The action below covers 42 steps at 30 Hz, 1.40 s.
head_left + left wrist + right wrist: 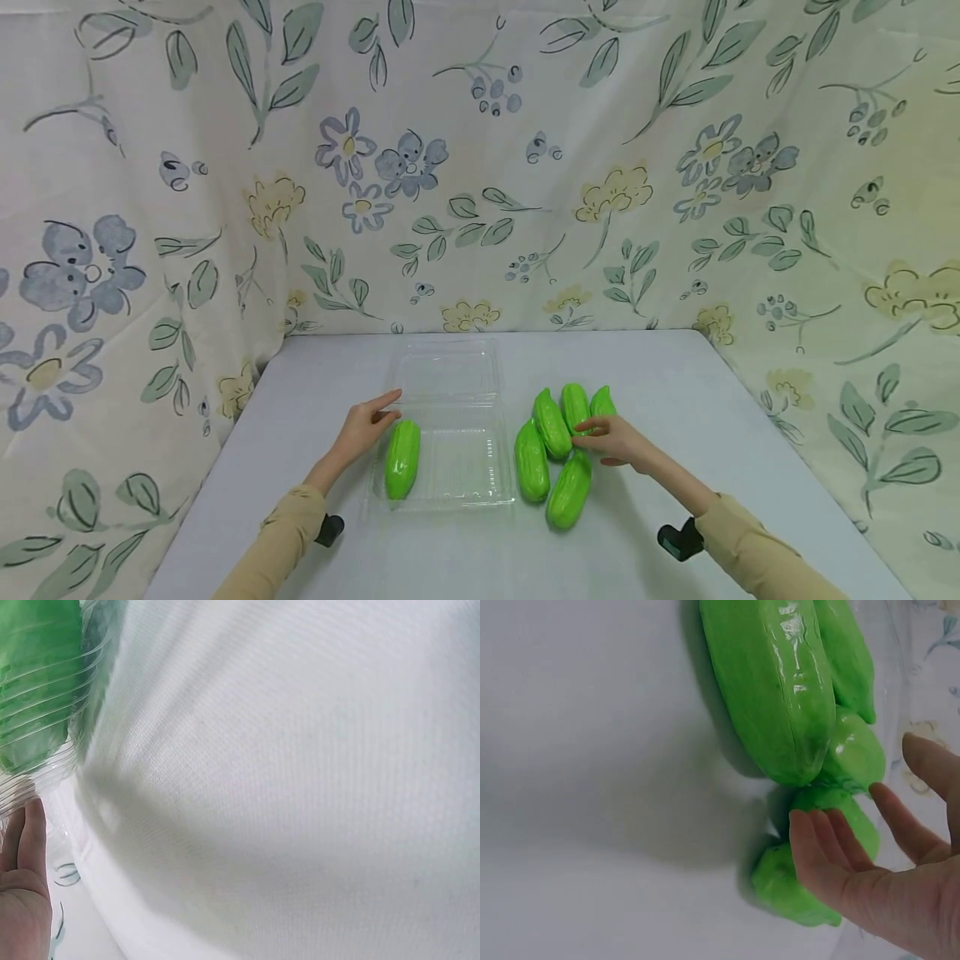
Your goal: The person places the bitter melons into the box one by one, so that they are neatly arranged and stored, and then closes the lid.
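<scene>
Vegetables (552, 425), right of box (459, 467): likely light, slick; grip mid-body; right hand (617, 440) spread, empty; left hand (365, 427) unclenched, empty

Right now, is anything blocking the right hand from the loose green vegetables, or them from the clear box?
Nothing visible blocks either. The right hand is at the loose green vegetables, which lie beside the clear box. Its lid lies open; the left hand is at the box's other side.

Up on the person's head, one camera faces forward and down across the worktop (427, 554); wrist cameras peer from close by, the left sharing the clear container (461, 467) with it, the right the green vegetables (533, 465).
</scene>
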Tool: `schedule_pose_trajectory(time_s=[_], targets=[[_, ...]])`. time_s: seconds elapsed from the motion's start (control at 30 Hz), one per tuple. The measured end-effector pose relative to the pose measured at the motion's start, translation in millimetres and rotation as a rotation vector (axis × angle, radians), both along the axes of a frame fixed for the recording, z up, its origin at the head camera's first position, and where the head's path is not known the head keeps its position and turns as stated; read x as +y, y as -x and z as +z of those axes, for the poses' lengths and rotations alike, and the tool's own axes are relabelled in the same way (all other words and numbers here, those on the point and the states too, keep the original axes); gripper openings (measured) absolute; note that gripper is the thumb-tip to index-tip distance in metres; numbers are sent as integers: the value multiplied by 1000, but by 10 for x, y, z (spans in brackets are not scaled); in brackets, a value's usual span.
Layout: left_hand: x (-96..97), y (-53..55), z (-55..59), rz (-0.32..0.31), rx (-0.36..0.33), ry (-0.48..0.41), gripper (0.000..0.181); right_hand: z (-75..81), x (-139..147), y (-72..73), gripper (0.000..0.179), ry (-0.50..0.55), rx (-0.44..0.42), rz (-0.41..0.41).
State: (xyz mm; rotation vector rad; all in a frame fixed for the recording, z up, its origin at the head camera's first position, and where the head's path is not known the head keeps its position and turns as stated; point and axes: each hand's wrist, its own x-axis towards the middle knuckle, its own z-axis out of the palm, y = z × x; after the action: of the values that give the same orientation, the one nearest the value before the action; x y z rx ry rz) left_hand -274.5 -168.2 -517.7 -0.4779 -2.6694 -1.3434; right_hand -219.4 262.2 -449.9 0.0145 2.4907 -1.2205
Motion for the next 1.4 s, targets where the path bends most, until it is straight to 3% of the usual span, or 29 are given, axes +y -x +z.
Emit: schedule_pose_trajectory(time_s=[0.23,0.57,0.93,1.4], targets=[[-4,6,3,6,-25,8,45,-28,57,-21,43,-8,-27,-4],[-20,30,-3,6,-1,20,45,-143,49,-106,48,75,-159,40],[-12,23,-14,-4,5,15,44,-263,35,-133,59,166,-128,148],[2,6,0,-1,-11,18,45,-372,179,-90,62,267,-191,153]])
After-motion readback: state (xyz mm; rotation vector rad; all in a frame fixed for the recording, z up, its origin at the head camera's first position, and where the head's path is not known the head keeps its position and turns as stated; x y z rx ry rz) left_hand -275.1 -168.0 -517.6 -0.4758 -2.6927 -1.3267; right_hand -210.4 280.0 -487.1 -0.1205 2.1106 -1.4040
